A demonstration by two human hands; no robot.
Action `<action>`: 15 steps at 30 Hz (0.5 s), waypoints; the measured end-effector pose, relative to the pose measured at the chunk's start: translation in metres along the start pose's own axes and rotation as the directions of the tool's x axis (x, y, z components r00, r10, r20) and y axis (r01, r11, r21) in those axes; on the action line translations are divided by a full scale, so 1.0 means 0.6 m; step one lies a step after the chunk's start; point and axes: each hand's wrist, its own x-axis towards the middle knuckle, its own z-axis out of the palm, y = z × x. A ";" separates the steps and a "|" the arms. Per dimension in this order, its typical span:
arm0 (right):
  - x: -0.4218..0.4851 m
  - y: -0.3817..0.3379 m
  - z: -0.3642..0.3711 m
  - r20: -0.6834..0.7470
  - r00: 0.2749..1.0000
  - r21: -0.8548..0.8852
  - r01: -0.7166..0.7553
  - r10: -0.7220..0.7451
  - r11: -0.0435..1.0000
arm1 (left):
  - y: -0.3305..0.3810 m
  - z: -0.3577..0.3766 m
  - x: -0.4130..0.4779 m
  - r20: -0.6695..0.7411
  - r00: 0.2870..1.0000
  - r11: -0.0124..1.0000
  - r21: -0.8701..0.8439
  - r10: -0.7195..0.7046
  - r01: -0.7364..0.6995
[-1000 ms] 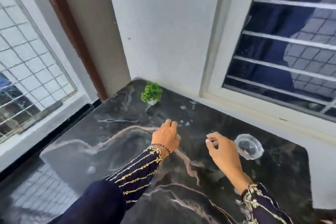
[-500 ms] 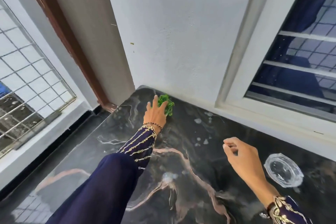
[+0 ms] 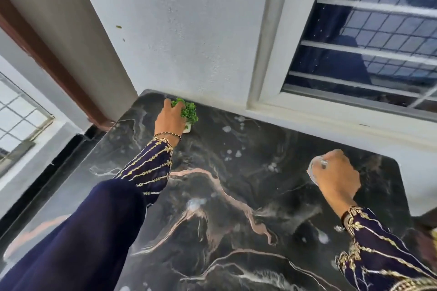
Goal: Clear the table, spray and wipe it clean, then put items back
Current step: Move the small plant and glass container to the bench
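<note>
Head view looks down on a dark marble table (image 3: pixel 236 208) set against a white wall (image 3: pixel 189 30) beside a barred window (image 3: pixel 366 42); the left hand (image 3: pixel 170 120) closes around a small green potted plant (image 3: pixel 189 111) at the far corner; the right hand (image 3: pixel 337 178) clasps a clear glass dish (image 3: pixel 313 169) near the right edge.

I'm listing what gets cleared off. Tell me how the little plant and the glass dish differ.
The little plant is opaque green foliage in a white pot; the glass dish is clear. The plant stands in the table's far corner by the wall, the dish nearer the window side. The left hand grips the plant; the right hand covers the dish. Both are small and in hand.
</note>
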 end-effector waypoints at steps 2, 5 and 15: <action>0.005 0.029 -0.001 0.039 0.987 -0.016 -0.153 0.154 0.988 | 0.013 -0.007 -0.008 -0.012 0.999 0.999 -0.030 0.036 -0.036; 0.005 0.062 -0.009 0.127 0.949 0.024 -0.294 0.289 0.956 | 0.039 -0.012 -0.023 -0.026 0.994 0.992 -0.061 0.106 -0.107; 0.010 0.103 -0.010 0.273 0.897 0.203 -0.408 0.348 0.890 | 0.142 0.000 -0.093 0.002 0.979 0.971 -0.129 0.205 -0.203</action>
